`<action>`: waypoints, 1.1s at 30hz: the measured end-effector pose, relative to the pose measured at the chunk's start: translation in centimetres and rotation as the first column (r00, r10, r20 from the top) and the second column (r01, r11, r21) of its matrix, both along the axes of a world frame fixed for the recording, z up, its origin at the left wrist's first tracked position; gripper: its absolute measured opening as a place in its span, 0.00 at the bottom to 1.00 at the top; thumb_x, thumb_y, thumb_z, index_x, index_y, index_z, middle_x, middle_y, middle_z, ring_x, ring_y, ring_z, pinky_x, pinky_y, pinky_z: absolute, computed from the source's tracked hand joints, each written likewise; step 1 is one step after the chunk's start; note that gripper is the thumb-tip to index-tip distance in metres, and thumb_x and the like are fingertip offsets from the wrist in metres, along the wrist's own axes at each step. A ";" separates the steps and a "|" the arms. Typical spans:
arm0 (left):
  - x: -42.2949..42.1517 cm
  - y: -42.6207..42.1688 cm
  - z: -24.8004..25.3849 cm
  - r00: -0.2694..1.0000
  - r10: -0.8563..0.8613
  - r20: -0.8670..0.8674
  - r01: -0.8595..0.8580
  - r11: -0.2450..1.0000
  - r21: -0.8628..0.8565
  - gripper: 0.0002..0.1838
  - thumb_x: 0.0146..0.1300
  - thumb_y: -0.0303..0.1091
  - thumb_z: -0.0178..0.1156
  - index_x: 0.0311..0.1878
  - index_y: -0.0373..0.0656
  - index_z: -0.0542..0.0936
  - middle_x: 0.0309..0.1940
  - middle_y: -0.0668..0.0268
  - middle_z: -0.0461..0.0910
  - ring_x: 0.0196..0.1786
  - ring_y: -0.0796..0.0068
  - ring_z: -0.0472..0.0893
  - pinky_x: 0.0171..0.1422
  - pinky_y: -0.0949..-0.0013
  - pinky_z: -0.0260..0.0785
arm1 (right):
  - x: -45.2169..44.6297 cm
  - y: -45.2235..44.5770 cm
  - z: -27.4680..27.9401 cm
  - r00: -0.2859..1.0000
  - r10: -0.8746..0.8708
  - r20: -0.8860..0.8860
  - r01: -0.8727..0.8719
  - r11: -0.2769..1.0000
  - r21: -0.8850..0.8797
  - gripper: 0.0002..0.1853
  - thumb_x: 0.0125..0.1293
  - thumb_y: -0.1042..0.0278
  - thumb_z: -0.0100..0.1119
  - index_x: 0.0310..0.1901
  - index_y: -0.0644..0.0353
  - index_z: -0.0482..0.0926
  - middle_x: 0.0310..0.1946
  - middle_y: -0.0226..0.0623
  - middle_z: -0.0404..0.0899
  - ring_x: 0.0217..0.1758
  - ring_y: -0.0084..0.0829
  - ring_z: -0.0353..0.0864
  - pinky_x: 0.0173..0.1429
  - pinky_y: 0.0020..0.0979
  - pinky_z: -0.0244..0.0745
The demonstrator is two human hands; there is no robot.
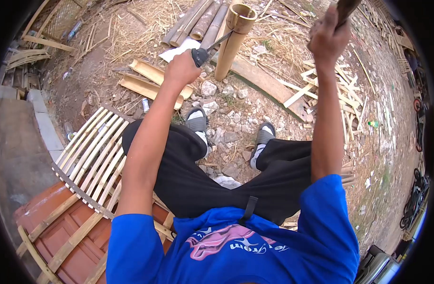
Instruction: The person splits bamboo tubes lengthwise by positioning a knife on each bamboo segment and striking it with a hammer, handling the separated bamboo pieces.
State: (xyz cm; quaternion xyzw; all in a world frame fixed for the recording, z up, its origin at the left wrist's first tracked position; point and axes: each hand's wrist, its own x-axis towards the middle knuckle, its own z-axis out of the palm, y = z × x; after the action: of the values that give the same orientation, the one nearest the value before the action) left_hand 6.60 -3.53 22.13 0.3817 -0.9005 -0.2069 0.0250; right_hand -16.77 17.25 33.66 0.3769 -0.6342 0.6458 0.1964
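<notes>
My left hand (183,71) is closed around the black handle of a knife (219,41). Its blade reaches up to the wall of an upright bamboo tube (231,52), meeting it just below the open rim; how deep it sits cannot be told. Raised at the upper right, my right hand (330,38) grips a dark wooden stick (346,10), which runs out of the frame at the top. Left of the tube, split bamboo halves (148,87) lie on the ground with their hollow sides up.
Behind the tube lie several bamboo poles (198,21). A wooden plank (269,83) crosses the stony ground, with a heap of bamboo strips (340,92) to its right. On my left stands a slatted bamboo frame (96,156) beside a reddish panelled board (70,236).
</notes>
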 end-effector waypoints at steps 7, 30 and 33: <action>-0.7 -0.9 1.2 0.991 -0.005 0.131 0.007 1.000 -0.022 0.23 0.51 0.35 0.63 0.52 0.38 0.78 0.47 0.46 0.83 0.53 0.49 0.82 0.59 0.53 0.75 | 2.0 -0.4 -16.1 0.956 -0.189 0.225 -0.077 0.580 0.811 0.25 0.71 0.46 0.50 0.47 0.66 0.73 0.36 0.68 0.79 0.43 0.67 0.78 0.49 0.56 0.70; 1.2 -0.8 0.2 0.989 0.013 0.148 -0.007 0.999 -0.040 0.20 0.52 0.36 0.62 0.48 0.37 0.81 0.44 0.46 0.84 0.50 0.49 0.84 0.57 0.53 0.76 | 2.7 0.4 -19.1 0.902 -0.212 0.377 -0.182 0.605 0.775 0.29 0.71 0.41 0.49 0.47 0.67 0.77 0.34 0.58 0.81 0.40 0.57 0.80 0.47 0.48 0.71; 1.6 -2.0 -0.6 0.993 0.035 0.114 -0.032 0.999 -0.032 0.20 0.52 0.36 0.62 0.48 0.37 0.81 0.44 0.47 0.84 0.50 0.49 0.84 0.56 0.54 0.77 | 2.8 0.8 -13.7 0.889 -0.220 0.401 -0.170 0.654 0.737 0.28 0.72 0.39 0.48 0.48 0.62 0.76 0.21 0.28 0.70 0.20 0.22 0.71 0.22 0.31 0.66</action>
State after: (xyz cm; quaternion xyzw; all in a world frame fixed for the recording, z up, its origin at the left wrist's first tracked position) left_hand 8.19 -5.55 21.56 0.4077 -0.8969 -0.1707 -0.0177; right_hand -13.95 18.10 19.93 0.2523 -0.8772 0.3893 -0.1240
